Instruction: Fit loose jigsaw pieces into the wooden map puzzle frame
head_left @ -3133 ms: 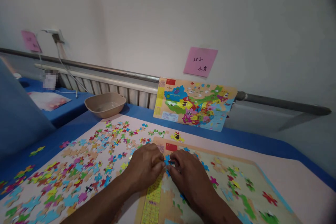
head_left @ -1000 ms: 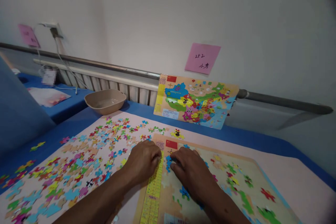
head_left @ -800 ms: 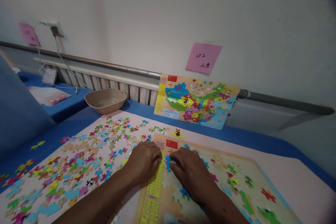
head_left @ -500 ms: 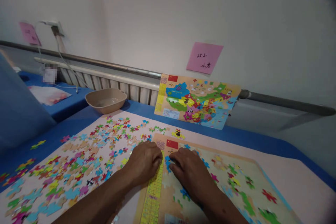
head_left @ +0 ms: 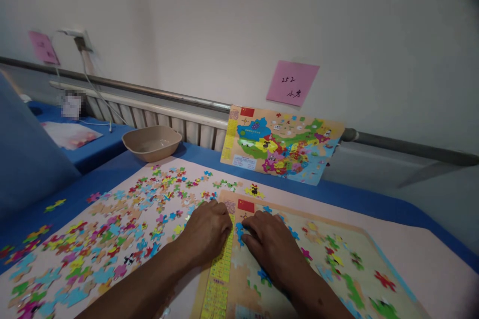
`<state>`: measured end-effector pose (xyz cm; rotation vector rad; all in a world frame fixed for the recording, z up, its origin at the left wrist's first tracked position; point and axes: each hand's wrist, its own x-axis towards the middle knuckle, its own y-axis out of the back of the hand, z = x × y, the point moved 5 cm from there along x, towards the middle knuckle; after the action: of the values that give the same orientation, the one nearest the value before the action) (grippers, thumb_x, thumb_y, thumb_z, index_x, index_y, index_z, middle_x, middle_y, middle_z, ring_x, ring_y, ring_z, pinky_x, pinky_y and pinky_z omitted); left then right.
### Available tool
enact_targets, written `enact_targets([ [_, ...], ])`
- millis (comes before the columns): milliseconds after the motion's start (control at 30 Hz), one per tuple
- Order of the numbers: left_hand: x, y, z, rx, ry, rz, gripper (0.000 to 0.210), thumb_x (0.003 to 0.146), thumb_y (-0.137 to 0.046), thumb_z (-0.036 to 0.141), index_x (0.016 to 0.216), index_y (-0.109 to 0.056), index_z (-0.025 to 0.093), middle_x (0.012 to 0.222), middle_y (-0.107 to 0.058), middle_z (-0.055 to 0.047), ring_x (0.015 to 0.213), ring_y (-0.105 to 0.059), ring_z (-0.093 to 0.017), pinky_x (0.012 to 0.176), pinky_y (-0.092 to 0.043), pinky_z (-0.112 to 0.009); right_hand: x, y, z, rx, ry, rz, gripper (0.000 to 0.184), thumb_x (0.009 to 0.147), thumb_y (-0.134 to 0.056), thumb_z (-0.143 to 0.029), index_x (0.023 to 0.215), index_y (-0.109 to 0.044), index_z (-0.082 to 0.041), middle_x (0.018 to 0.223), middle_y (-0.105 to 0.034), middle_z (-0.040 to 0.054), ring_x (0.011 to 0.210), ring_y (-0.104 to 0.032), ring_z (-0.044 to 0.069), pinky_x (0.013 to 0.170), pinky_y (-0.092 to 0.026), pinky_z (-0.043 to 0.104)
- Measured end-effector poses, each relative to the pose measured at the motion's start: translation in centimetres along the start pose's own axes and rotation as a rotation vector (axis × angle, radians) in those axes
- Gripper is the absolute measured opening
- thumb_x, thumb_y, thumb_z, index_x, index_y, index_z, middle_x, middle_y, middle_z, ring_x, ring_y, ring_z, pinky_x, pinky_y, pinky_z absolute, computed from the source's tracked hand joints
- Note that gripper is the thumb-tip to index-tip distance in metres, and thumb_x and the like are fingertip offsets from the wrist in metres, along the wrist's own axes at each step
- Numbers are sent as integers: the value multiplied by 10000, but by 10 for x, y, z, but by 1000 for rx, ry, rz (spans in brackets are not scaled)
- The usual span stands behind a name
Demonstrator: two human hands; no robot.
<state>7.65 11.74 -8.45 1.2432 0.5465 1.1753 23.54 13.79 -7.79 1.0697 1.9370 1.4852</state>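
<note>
My left hand [head_left: 210, 228] lies closed on the left border of the jigsaw puzzle board [head_left: 224, 286], fingers curled under; anything in them is hidden. Close beside it, my right hand [head_left: 266, 237] bends over the board's upper left part. Its thumb and fingertips are at a blue puzzle piece [head_left: 240, 234], just below the printed red flag [head_left: 246, 205]. Several other pieces lie on the board, among them a red piece [head_left: 384, 280] and a green piece [head_left: 353, 290]. Heaps of loose puzzle pieces [head_left: 108, 234] spread out left of the board.
A printed map sheet [head_left: 279, 144] leans upright against the wall rail [head_left: 187, 100] behind the board. A beige basin [head_left: 151, 142] stands at the back left. A yellow piece with a dark animal [head_left: 254, 190] lies above the board. Blue cloth [head_left: 26, 154] rises at the far left.
Both hands stay almost where they were, with barely any motion at the blue puzzle piece. The whole view has shifted very slightly.
</note>
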Motion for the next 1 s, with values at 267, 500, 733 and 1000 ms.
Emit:
enact_targets([
  [267, 1, -1, 0, 24, -25, -6, 169, 913, -585, 149, 771, -660, 202, 891, -685, -29, 888, -601, -210, 777, -411, -354, 1, -1, 1, -5, 15, 12, 75, 926, -701, -147, 968, -692, -210, 995, -675, 42, 981, -578, 254, 874, -338, 382],
  [500, -1, -1, 0, 26, -22, -15, 148, 906, -593, 147, 795, -671, 207, 914, -693, -23, 896, -604, -214, 780, -416, -367, 0, -3, 2, -7, 23, 8, 90, 927, -692, -136, 980, -686, -208, 1005, -672, 36, 989, -574, 250, 873, -339, 378],
  [733, 0, -1, 0, 31, -16, -35, 145, 900, -597, 147, 805, -690, 206, 904, -699, -36, 902, -609, -222, 786, -417, -369, 2, -3, 0, -13, 13, 16, 97, 908, -734, -151, 966, -689, -215, 989, -678, 19, 976, -577, 240, 872, -336, 367],
  [1000, 2, 2, 3, 37, -13, -44, 143, 903, -607, 145, 800, -688, 204, 915, -709, -40, 909, -614, -229, 785, -420, -375, 2, -2, -1, -9, 26, 6, 121, 915, -712, -154, 1021, -696, -210, 1023, -686, 38, 1001, -581, 252, 883, -348, 372],
])
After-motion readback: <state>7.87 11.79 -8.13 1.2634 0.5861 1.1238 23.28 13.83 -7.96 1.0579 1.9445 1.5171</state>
